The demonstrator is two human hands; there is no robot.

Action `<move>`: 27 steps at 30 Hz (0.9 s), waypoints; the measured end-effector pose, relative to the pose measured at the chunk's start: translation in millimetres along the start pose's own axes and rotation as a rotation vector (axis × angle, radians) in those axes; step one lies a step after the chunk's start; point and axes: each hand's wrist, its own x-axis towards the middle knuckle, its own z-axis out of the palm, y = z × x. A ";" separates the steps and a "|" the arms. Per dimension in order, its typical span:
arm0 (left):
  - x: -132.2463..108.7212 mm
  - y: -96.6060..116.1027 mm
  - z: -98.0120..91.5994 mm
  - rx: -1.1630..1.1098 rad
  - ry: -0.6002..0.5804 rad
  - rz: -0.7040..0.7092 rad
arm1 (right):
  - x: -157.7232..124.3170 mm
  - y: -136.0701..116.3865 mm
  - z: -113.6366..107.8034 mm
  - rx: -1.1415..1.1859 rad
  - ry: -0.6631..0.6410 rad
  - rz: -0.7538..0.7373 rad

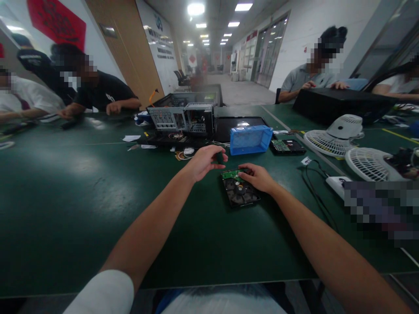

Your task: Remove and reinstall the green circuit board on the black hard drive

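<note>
A hard drive (pixel 242 197) lies on the green table with its green circuit board (pixel 231 175) facing up. My right hand (pixel 258 178) grips its right far side, the thumb over the board and the fingers along the edge. To the left and slightly above the drive is my left hand (pixel 207 162), its fingers curled around a short dark screwdriver-like handle (pixel 220 158). No shaft or tip of that handle can be made out. Just beyond both hands, a blue plastic bin (pixel 250 140) stands tipped on its side, its opening towards me.
An opened computer case (pixel 181 117) stands at the back. Another drive with a circuit board (pixel 288 147) lies right of the bin. White fan parts (pixel 330 139), a black cable (pixel 316 187) and a power strip (pixel 338 185) occupy the right. Co-workers sit across the table.
</note>
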 end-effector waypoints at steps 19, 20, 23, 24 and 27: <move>-1.8 0.4 2.4 0.102 0.048 0.089 | -0.5 -2.1 0.4 -0.018 0.002 0.000; -3.1 0.8 4.2 0.089 0.025 0.081 | -0.5 -2.3 0.4 -0.015 0.002 -0.001; -5.2 0.2 8.8 0.035 -0.021 0.052 | -0.5 -3.0 0.0 -0.010 0.001 -0.003; -5.3 -0.6 9.6 0.013 -0.031 0.041 | -0.5 -3.3 -0.2 -0.012 0.002 -0.004; -4.5 -3.1 10.5 -0.042 -0.043 0.012 | -0.8 -4.0 -1.0 -0.019 0.010 -0.009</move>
